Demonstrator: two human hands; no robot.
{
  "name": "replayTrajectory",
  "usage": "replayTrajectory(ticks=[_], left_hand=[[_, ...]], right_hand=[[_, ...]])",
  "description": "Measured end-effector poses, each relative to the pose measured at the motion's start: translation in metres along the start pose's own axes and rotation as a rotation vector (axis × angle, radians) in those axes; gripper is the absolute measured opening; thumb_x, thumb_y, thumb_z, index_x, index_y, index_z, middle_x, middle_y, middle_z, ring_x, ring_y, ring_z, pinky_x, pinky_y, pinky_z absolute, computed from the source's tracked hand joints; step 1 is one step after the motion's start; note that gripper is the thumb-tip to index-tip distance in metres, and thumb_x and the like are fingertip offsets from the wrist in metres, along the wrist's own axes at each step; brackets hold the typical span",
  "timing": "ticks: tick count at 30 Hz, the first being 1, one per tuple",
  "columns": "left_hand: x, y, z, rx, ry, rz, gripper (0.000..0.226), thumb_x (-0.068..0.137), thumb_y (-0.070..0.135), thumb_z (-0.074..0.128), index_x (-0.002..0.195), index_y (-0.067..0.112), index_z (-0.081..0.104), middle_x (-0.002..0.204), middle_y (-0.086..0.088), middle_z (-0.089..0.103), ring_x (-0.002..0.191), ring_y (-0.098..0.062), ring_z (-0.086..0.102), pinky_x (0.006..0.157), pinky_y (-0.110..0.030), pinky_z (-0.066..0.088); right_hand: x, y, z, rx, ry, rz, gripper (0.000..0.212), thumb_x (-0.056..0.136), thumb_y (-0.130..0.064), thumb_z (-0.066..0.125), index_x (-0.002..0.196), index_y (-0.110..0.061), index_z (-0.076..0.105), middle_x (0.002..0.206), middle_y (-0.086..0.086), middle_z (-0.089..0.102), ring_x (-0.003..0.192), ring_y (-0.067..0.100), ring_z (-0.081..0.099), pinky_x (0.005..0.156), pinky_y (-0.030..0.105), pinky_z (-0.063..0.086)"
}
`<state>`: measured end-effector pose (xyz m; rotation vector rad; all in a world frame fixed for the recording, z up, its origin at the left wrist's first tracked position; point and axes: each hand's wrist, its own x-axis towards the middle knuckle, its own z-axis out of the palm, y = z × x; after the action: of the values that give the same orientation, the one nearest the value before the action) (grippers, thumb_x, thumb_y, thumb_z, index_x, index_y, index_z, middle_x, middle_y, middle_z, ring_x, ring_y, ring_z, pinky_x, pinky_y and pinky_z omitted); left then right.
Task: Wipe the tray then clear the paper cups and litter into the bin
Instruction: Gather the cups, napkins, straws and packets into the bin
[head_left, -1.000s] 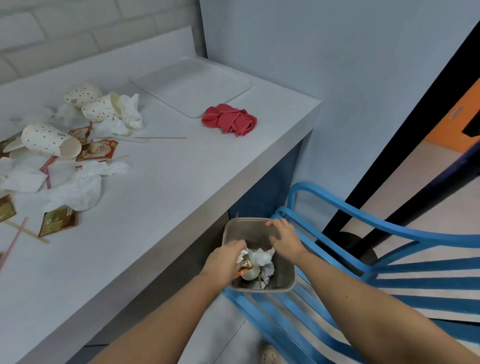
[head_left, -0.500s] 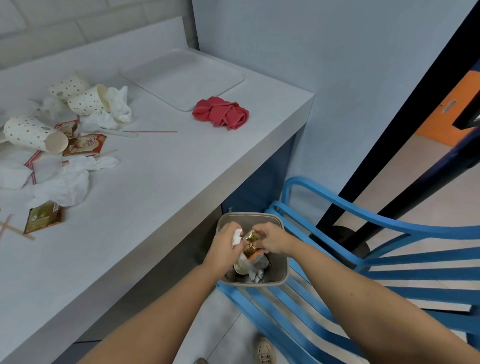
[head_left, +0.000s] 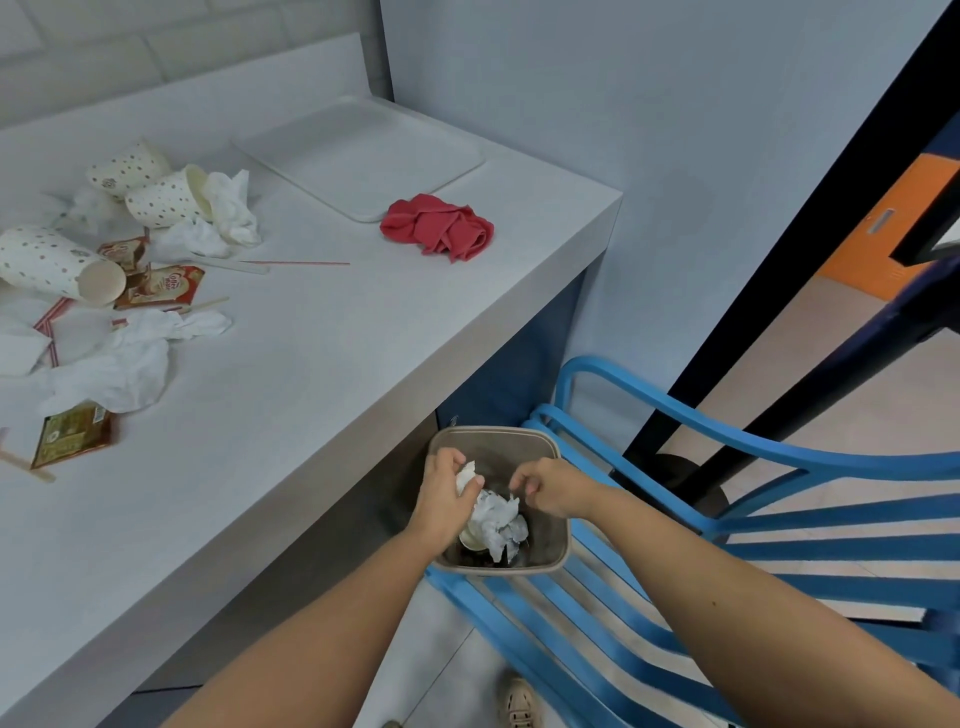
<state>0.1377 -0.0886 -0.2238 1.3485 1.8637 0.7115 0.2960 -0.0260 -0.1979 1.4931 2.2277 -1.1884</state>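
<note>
Both our hands hang over the bin (head_left: 551, 566), which stands on the floor beside the worktop (head_left: 291, 374). Our left hand (head_left: 445, 491) pinches a crumpled tissue (head_left: 466, 475); our right hand (head_left: 551, 486) is loosely curled, grasping nothing. On the worktop lie the tray (head_left: 358, 156), a red cloth (head_left: 437, 227), three paper cups (head_left: 57, 262) and scattered litter (head_left: 117, 366).

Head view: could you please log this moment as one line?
left hand: holds tissue over bin | right hand: empty | three paper cups on counter
</note>
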Motion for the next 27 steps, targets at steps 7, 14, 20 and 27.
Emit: replayTrajectory(ticks=[7, 14, 20, 27], left_hand=[[0.000, -0.010, -0.002, 0.052, 0.045, -0.054, 0.035, 0.087, 0.007, 0.059, 0.117, 0.011, 0.041, 0.126, -0.006, 0.039, 0.098, -0.010, 0.045, 0.088, -0.018, 0.038], [-0.003, 0.002, -0.016, 0.079, 0.100, 0.052, 0.028, 0.087, 0.002, 0.052, 0.112, 0.012, 0.044, 0.117, -0.002, 0.041, 0.093, -0.009, 0.047, 0.082, -0.018, 0.040], [-0.013, 0.032, -0.040, 0.084, 0.246, 0.332, 0.008, 0.091, 0.004, 0.045, 0.096, 0.008, 0.050, 0.091, 0.002, 0.049, 0.075, -0.004, 0.046, 0.068, -0.009, 0.036], [-0.026, 0.067, -0.089, -0.003, 0.480, 0.507, 0.009, 0.091, 0.010, 0.045, 0.091, 0.007, 0.053, 0.083, 0.003, 0.050, 0.069, 0.001, 0.047, 0.065, -0.005, 0.035]], right_hand=[[-0.004, -0.004, -0.005, -0.016, -0.006, 0.017, 0.034, 0.091, 0.001, 0.045, 0.120, -0.009, 0.060, 0.119, 0.010, 0.062, 0.112, 0.022, 0.056, 0.085, 0.020, 0.040], [0.001, -0.023, -0.014, -0.060, -0.023, -0.035, 0.033, 0.091, -0.001, 0.047, 0.120, -0.011, 0.059, 0.118, 0.008, 0.062, 0.112, 0.021, 0.056, 0.086, 0.021, 0.040], [-0.004, -0.065, -0.041, -0.109, 0.019, -0.157, 0.026, 0.088, -0.003, 0.048, 0.107, -0.010, 0.063, 0.088, -0.003, 0.055, 0.079, 0.014, 0.053, 0.073, 0.022, 0.041], [-0.013, -0.137, -0.076, -0.131, 0.087, -0.353, 0.029, 0.087, -0.012, 0.053, 0.062, -0.025, 0.047, 0.061, -0.005, 0.048, 0.058, 0.010, 0.045, 0.067, 0.029, 0.043]])
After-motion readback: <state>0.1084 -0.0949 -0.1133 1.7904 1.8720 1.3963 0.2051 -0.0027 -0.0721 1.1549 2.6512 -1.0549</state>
